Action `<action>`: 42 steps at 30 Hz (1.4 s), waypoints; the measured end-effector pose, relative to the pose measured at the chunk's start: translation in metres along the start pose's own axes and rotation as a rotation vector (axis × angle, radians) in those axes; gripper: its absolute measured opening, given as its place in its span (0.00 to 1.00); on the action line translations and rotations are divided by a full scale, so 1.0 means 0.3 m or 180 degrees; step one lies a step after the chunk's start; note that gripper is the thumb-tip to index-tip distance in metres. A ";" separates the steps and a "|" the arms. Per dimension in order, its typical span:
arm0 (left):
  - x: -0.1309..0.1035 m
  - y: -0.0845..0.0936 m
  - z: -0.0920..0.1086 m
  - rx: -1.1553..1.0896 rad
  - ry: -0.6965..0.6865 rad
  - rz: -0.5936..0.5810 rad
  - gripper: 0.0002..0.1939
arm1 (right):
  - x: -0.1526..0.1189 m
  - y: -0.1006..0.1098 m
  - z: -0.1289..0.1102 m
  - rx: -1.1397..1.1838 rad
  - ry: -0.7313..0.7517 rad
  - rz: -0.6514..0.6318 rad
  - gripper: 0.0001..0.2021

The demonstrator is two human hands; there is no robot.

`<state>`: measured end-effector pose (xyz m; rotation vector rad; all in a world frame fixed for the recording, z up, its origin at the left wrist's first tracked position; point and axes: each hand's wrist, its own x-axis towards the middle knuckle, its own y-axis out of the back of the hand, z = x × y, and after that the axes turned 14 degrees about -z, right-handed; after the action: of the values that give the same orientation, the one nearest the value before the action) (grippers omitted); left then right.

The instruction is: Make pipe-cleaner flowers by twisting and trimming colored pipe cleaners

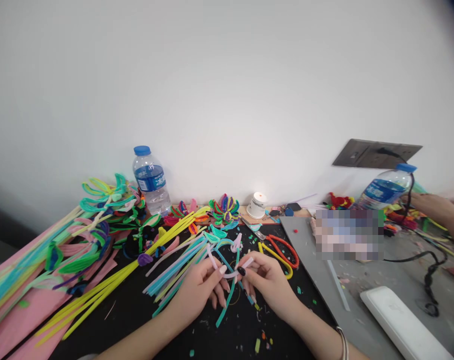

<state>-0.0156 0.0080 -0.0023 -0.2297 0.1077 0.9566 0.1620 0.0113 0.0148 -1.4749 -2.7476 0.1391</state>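
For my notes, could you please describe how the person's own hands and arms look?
The left hand has a pale thumbnail; the right hand has a black thumbnail, with a thin, light band around that wrist. Neither wears a glove, and no sleeves show.

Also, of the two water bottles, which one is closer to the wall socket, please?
The right-hand bottle, just under the wall socket. The other bottle is far to the left, behind the yellow pipe cleaners.

Pale lilac pipe cleaner (pixel 231 274) (nicely curved) over black tabletop (pixel 200 340)
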 end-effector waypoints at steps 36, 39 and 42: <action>-0.047 -0.026 0.047 0.2818 -0.0207 -0.0754 0.16 | 0.008 -0.013 0.005 0.0401 -0.0387 -0.0025 0.16; -0.046 -0.027 0.038 0.2880 -0.0236 -0.0737 0.15 | 0.005 -0.011 -0.003 0.0345 -0.0340 0.0003 0.15; -0.047 -0.026 0.035 0.2574 -0.0130 -0.0503 0.16 | 0.004 -0.010 -0.008 0.0268 -0.0254 0.0172 0.15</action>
<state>-0.0175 -0.0049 0.0118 0.5199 0.4198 0.6964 0.1590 0.0107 0.0173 -1.5555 -2.7258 0.3177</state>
